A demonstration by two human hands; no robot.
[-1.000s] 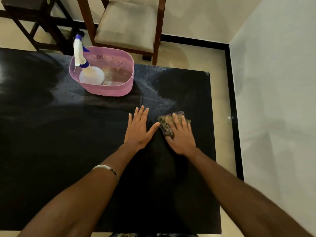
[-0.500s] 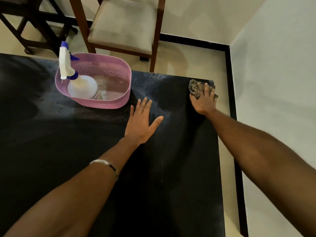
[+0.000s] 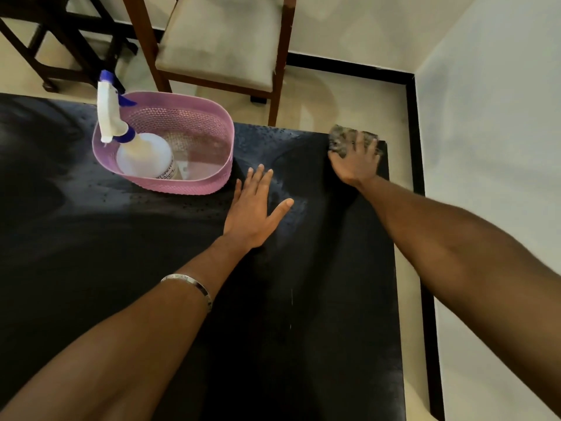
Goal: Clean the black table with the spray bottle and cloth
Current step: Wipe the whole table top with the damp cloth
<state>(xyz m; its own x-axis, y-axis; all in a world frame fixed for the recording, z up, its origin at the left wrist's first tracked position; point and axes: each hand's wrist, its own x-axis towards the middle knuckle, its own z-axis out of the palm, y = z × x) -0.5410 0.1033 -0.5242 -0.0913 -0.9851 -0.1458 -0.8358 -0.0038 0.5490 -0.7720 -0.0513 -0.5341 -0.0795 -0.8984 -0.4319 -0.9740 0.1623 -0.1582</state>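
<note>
The black table [image 3: 151, 253] fills most of the view and carries spray droplets near its far edge. My right hand [image 3: 356, 164] presses a grey patterned cloth [image 3: 340, 139] flat on the table's far right corner, fingers spread over it. My left hand [image 3: 255, 211] rests flat on the table, fingers straight, just right of a pink basket [image 3: 212, 180]. A white spray bottle [image 3: 136, 147] with a blue collar and nozzle stands inside the basket.
A wooden chair [image 3: 218, 44] with a beige seat stands beyond the table's far edge. Dark wooden furniture legs [image 3: 51, 41] are at the top left. A white wall [image 3: 501, 147] runs close along the table's right side.
My right hand swept the cloth from the table's middle out to the far right corner and now sits slightly left there. My left hand stayed flat in place.
</note>
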